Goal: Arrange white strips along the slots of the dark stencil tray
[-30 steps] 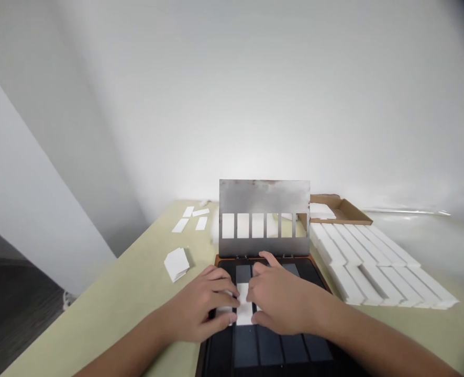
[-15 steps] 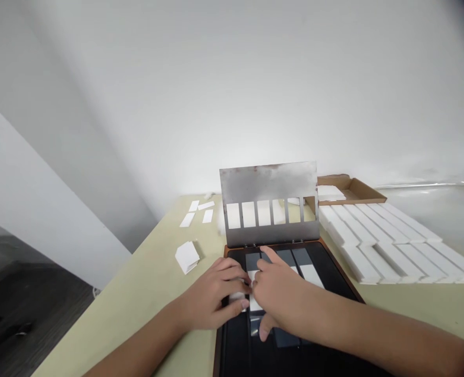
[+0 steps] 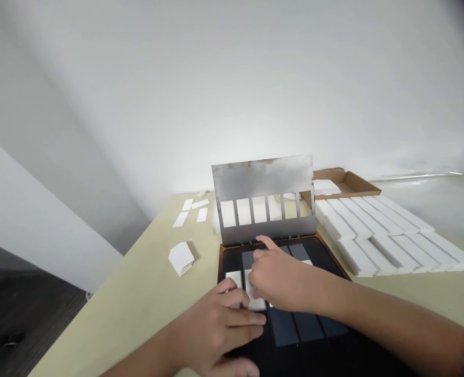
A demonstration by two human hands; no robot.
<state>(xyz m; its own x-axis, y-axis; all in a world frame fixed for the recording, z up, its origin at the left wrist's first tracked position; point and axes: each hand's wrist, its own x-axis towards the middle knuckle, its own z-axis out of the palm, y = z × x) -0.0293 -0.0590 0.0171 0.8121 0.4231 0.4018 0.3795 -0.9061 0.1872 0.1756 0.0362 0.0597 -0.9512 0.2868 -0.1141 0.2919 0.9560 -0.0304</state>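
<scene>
A black board [image 3: 232, 256] with a brown edge lies on the table, dark rectangles [image 3: 283, 327] showing on it. Two white cards show on the board: a left card [image 3: 235, 276] and a middle card [image 3: 258, 303]. My left hand [image 3: 220, 324] lies over the board's left side, fingers stretched, fingertips near the lower ends of these cards. Over the middle card is my right hand [image 3: 281, 277], most fingers curled down and one stretched towards the hinge; its thumb is hidden. A metal plate [image 3: 263, 178] with a row of cut-out windows stands raised at the back.
Several loose white cards [image 3: 180, 219] and a small white card stack [image 3: 181, 257] lie on the table's left. White stacks in rows [image 3: 393, 235] stand right of the board. Behind them is a cardboard tray [image 3: 360, 184] with white cards. A wall rises at the back.
My left hand has moved down and nearer me, uncovering part of the left card. My right thumb has tucked out of sight. The view has shifted slightly.
</scene>
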